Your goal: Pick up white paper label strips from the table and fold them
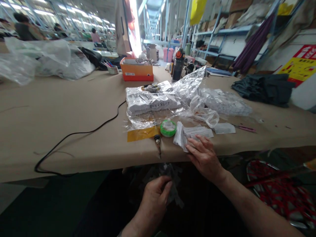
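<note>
Right hand [205, 158] on printed paper labels [197, 131]
Its fingers lie extended; below the table [103, 151] edge, the left hand [155, 193] curls its fingers, their grip unclear.

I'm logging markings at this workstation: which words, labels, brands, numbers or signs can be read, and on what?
"RO…", apparently, handwritten on the wrapped bundle; the rest is unclear.
Printed slips: too small to read.
Label on the orange box: too small.
Red-and-yellow sign: too blurred.
</note>
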